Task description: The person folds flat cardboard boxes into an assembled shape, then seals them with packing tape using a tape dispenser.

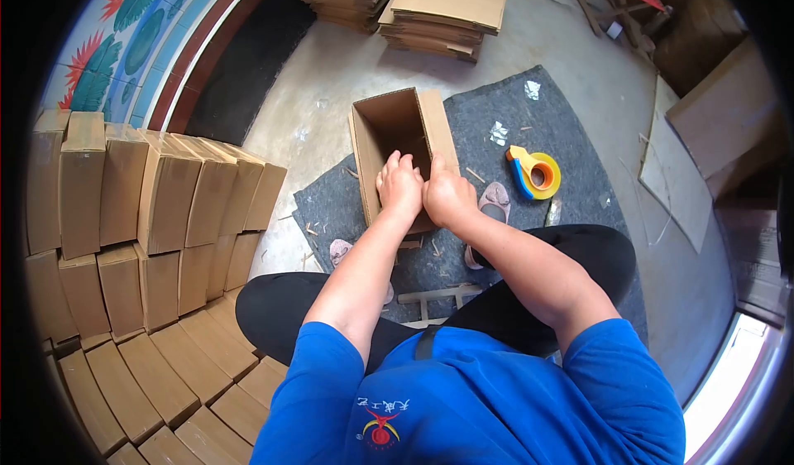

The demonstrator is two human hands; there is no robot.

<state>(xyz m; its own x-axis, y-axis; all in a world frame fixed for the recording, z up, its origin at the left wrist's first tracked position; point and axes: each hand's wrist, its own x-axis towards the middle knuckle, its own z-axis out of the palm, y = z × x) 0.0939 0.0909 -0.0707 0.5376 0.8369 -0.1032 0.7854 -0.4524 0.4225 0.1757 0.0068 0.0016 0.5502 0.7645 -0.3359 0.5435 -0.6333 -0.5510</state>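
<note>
An open cardboard box (389, 109) stands between my knees on a dark grey mat, its hollow inside facing up. My left hand (399, 185) lies over the box opening with its fingers stretched toward the inside. Right beside it, my right hand (448, 194) is closed around the right wall of the box, at the folded-out flap, with the thumb side up. The two hands nearly touch. To the right on the mat lies a tape dispenser (533, 174) in yellow and blue with a roll of yellow tape.
Closed cardboard boxes (169, 192) are stacked in rows at the left. Flat cardboard piles (451, 2) stand at the back. Paper scraps (498, 133) lie on the mat (571, 151). A wooden stand (612, 10) and large cardboard sheets (728, 105) are at the right.
</note>
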